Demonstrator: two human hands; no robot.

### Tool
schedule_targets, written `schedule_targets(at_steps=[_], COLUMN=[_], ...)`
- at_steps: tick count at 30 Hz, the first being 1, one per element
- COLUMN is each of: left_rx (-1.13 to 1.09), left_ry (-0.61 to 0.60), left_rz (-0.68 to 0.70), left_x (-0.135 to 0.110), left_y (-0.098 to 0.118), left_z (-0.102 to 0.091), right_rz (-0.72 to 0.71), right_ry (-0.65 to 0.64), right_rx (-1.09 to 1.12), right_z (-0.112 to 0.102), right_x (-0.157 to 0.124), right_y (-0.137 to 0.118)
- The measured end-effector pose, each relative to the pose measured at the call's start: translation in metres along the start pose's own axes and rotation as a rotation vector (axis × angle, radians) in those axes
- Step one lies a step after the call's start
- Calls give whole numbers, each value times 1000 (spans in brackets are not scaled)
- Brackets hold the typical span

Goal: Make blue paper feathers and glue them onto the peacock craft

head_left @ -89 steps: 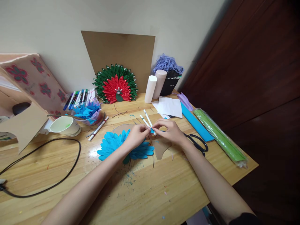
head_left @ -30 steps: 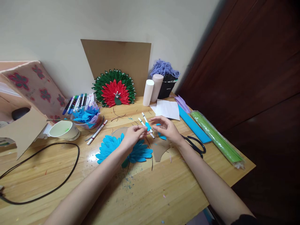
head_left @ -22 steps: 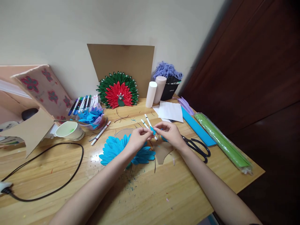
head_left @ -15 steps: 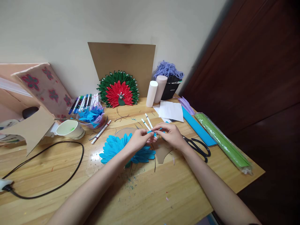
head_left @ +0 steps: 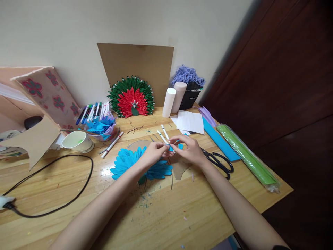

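Note:
A small blue paper piece (head_left: 171, 148) is pinched between the fingertips of my left hand (head_left: 156, 152) and my right hand (head_left: 191, 149), which meet above the table. Beneath my left wrist spreads a fan of blue paper petals (head_left: 125, 163), partly covered by my forearm. A cardboard cutout (head_left: 179, 168) lies under my hands, largely hidden. Two white markers (head_left: 163, 133) lie just beyond my fingers. Beside my right wrist are black-handled scissors (head_left: 221, 163).
Left: a paper cup (head_left: 78, 141), a bowl of blue scraps (head_left: 101, 126), a black cable (head_left: 88, 187). Behind: a red-and-green peacock craft (head_left: 134, 100) before a cardboard sheet (head_left: 140, 59), and white rolls (head_left: 169, 102). Right: a blue strip (head_left: 218, 139) and a green wrapped roll (head_left: 247, 158).
My hands stay together at nearly the same spot. My right fingers have shifted slightly apart from the left ones, showing more of the blue paper piece. The view has tilted a little.

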State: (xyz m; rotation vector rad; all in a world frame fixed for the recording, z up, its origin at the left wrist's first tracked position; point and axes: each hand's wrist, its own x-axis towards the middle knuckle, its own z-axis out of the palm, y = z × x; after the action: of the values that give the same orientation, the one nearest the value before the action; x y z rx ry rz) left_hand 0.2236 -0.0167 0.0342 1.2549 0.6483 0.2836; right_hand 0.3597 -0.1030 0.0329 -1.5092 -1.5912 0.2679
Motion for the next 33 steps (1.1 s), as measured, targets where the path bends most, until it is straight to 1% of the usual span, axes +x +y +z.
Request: schedule_targets(at_steps=[3, 8, 13, 15, 17, 20, 23, 25, 28, 33], left_rx=[13, 7, 24, 38, 61, 128, 236, 320, 429, 526], left_ry=[9, 16, 33, 51, 80, 123, 141, 148, 161, 195], left_rz=[10, -18, -38, -22, 14, 112, 228, 292, 362, 398], left_x=[0, 0, 0, 0, -1, -2, -3, -4, -6, -8], left_y=[1, 5, 6, 7, 7, 5, 2, 0, -2, -3], left_z=[-2, -3, -4, -6, -7, -7, -5, -4, -3, -2], right_rz=[-59, -154, -173, -156, -105, 57, 220, 277, 283, 201], right_ry=[-15, -14, -40, -30, 29, 106, 71, 42, 33, 27], right_rx=[-49, -85, -64, -46, -25, 62, 200, 249, 242, 153], right_z=[-1, -2, -4, -4, -3, -1, 2, 3, 3, 1], right_x=[0, -1, -2, -2, -2, 0, 2, 3, 3, 2], right_y=[0, 1, 2, 1, -1, -2, 0, 3, 5, 0])
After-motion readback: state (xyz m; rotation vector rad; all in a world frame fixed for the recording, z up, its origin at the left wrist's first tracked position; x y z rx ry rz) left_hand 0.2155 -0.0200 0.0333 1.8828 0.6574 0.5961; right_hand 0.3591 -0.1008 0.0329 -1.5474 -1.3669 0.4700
